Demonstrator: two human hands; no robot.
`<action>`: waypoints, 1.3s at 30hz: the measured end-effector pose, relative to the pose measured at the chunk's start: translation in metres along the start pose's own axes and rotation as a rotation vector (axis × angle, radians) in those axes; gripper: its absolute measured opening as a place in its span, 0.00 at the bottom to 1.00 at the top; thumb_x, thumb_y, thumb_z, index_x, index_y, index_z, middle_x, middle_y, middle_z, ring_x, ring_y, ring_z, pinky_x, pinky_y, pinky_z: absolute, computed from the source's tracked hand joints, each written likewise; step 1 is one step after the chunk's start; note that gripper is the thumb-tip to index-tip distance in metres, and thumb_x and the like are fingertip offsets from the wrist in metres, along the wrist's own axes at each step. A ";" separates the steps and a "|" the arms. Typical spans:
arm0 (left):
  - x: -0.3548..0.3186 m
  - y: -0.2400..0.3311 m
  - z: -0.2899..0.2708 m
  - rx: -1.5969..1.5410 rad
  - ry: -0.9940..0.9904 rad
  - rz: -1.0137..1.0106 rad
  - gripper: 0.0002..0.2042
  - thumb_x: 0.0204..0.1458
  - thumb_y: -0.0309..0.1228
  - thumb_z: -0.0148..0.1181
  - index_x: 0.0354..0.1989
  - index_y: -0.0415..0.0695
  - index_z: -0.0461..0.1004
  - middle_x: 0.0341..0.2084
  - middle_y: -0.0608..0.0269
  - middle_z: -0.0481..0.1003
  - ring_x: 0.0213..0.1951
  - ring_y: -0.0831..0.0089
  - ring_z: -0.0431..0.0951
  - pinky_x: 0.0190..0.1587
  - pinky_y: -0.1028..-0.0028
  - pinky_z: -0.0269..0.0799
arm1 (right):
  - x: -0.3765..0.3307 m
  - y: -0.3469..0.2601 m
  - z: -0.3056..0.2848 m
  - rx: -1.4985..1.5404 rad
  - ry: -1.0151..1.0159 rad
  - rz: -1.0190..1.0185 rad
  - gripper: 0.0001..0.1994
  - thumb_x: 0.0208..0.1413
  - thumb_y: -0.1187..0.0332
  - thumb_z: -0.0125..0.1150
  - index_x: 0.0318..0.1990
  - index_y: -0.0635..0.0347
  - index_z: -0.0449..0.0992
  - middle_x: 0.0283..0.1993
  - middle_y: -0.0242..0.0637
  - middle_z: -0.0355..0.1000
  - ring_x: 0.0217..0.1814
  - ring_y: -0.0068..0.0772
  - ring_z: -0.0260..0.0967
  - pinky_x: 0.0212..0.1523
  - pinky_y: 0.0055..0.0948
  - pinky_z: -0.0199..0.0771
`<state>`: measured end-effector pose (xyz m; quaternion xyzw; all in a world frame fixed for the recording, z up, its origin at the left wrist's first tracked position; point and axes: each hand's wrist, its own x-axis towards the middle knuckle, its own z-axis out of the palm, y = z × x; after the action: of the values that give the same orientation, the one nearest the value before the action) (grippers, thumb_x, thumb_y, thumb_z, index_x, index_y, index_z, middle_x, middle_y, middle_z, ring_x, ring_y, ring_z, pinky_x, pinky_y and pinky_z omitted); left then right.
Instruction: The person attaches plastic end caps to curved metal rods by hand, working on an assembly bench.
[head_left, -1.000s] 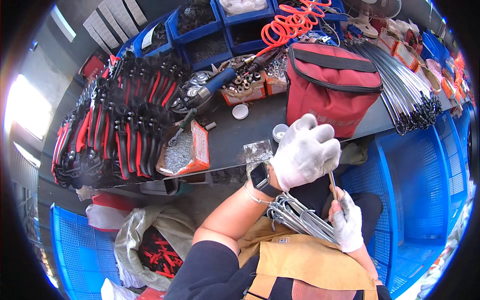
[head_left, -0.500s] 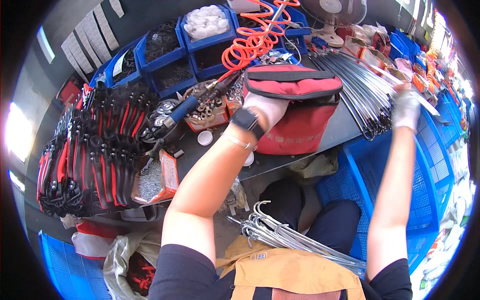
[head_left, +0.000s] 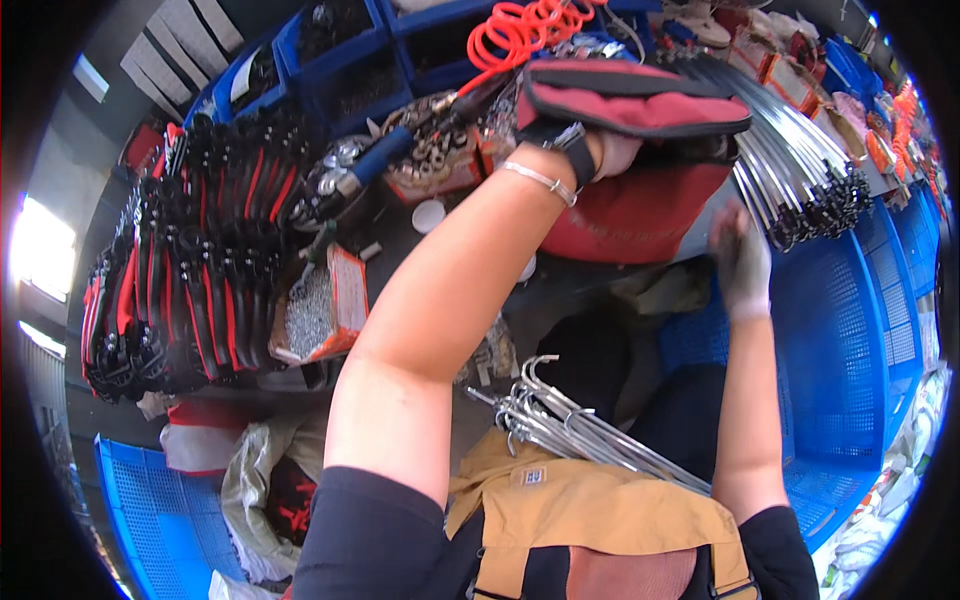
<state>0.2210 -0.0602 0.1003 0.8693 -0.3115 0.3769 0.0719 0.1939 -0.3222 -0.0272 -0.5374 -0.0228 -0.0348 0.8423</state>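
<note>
A red zip bag (head_left: 625,215) with a black-trimmed lid stands on the workbench. My left hand (head_left: 617,155), in a pale glove with a watch at the wrist, reaches in under the raised lid; its fingers are hidden inside. My right hand (head_left: 742,262), also gloved, is just right of the bag and near the bench edge. Slightly blurred, its fingers point up and away, with nothing visible in them. Beyond it lies a bundle of metal rods (head_left: 790,150) with black ends. Across my lap rests a bunch of hooked silver rods (head_left: 570,425).
Black-and-red hand tools (head_left: 200,270) are stacked at the left, beside a box of small metal parts (head_left: 320,310). Blue bins (head_left: 350,60) line the back, with an orange coiled hose (head_left: 520,40). A large blue basket (head_left: 830,350) stands at the right.
My right hand has moved left from the rods toward the bag. My left hand remains inside the bag, which sits higher and further right in view; the whole scene has shifted.
</note>
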 end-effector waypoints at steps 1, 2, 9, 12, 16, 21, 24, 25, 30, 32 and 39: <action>-0.003 -0.007 0.016 -0.012 -0.012 -0.014 0.11 0.49 0.31 0.52 0.41 0.54 0.74 0.34 0.60 0.77 0.38 0.57 0.76 0.38 0.63 0.73 | -0.057 -0.007 0.013 -0.249 -0.157 0.078 0.17 0.56 0.53 0.52 0.32 0.61 0.71 0.26 0.34 0.71 0.30 0.25 0.67 0.28 0.25 0.62; 0.000 -0.022 0.047 0.134 -0.052 -0.005 0.13 0.49 0.37 0.50 0.44 0.53 0.72 0.39 0.61 0.74 0.42 0.59 0.74 0.43 0.64 0.70 | -0.102 0.007 0.005 -0.452 -0.356 0.179 0.15 0.56 0.57 0.53 0.31 0.61 0.73 0.24 0.35 0.70 0.26 0.28 0.68 0.27 0.28 0.65; -0.010 -0.026 0.113 0.476 -0.168 0.010 0.24 0.51 0.50 0.45 0.52 0.51 0.66 0.51 0.60 0.69 0.52 0.64 0.70 0.55 0.66 0.65 | -0.261 0.042 -0.019 -1.264 -0.591 -0.010 0.09 0.47 0.66 0.62 0.32 0.63 0.74 0.31 0.43 0.68 0.36 0.46 0.68 0.35 0.39 0.69; 0.001 0.001 0.101 0.414 -0.129 -0.025 0.20 0.51 0.46 0.46 0.49 0.50 0.68 0.48 0.60 0.71 0.49 0.63 0.72 0.52 0.66 0.67 | -0.254 0.046 -0.010 -1.243 -0.658 -0.075 0.09 0.46 0.69 0.62 0.32 0.64 0.72 0.30 0.44 0.68 0.35 0.47 0.67 0.36 0.39 0.69; 0.014 0.010 0.067 0.347 -0.053 -0.086 0.15 0.50 0.40 0.48 0.46 0.50 0.70 0.43 0.58 0.73 0.46 0.61 0.73 0.47 0.65 0.69 | -0.256 0.055 -0.008 -1.447 -0.673 -0.442 0.10 0.45 0.70 0.61 0.34 0.62 0.69 0.31 0.42 0.66 0.35 0.44 0.67 0.36 0.39 0.69; 0.007 0.027 0.011 0.246 0.044 -0.162 0.11 0.50 0.32 0.50 0.41 0.49 0.73 0.38 0.57 0.75 0.42 0.58 0.76 0.40 0.64 0.73 | -0.254 0.050 -0.005 -1.514 -0.549 -0.538 0.10 0.45 0.74 0.60 0.35 0.61 0.68 0.33 0.42 0.66 0.38 0.44 0.67 0.38 0.41 0.69; 0.009 0.037 -0.016 0.211 0.083 -0.198 0.09 0.50 0.29 0.51 0.39 0.49 0.74 0.35 0.56 0.77 0.40 0.57 0.77 0.38 0.64 0.74 | -0.236 0.031 0.009 -1.312 -0.554 -0.520 0.08 0.46 0.77 0.58 0.35 0.62 0.67 0.32 0.44 0.66 0.35 0.45 0.67 0.37 0.41 0.70; 0.009 0.042 -0.031 0.139 -0.140 -0.253 0.09 0.50 0.28 0.50 0.39 0.46 0.74 0.36 0.53 0.76 0.41 0.57 0.77 0.39 0.64 0.74 | -0.235 0.025 0.013 -1.311 -0.461 -0.244 0.05 0.49 0.78 0.55 0.33 0.62 0.66 0.27 0.44 0.67 0.29 0.47 0.68 0.33 0.38 0.71; -0.058 0.041 -0.081 -0.238 0.244 -0.150 0.09 0.49 0.23 0.51 0.40 0.37 0.70 0.33 0.48 0.73 0.35 0.58 0.76 0.39 0.65 0.71 | -0.181 -0.034 0.084 -0.850 -0.589 0.308 0.21 0.57 0.75 0.44 0.59 0.60 0.64 0.19 0.38 0.64 0.20 0.27 0.65 0.26 0.25 0.66; -0.086 0.048 -0.100 -0.451 0.385 -0.423 0.09 0.52 0.25 0.51 0.41 0.36 0.69 0.36 0.47 0.73 0.39 0.56 0.74 0.44 0.69 0.69 | -0.166 -0.029 0.097 -0.883 -0.568 0.261 0.23 0.54 0.76 0.46 0.60 0.59 0.64 0.19 0.40 0.65 0.21 0.35 0.67 0.27 0.27 0.67; -0.201 0.085 -0.100 -0.908 0.446 -1.174 0.12 0.53 0.29 0.58 0.44 0.38 0.70 0.33 0.63 0.73 0.35 0.79 0.71 0.40 0.77 0.69 | -0.166 -0.006 0.106 -1.347 -0.580 -0.149 0.26 0.48 0.79 0.46 0.59 0.59 0.64 0.27 0.58 0.69 0.30 0.63 0.66 0.31 0.41 0.68</action>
<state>0.0045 0.0058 0.0211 0.6808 0.0981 0.2786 0.6703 0.0275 -0.2225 0.0099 -0.9230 -0.2547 0.0449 0.2851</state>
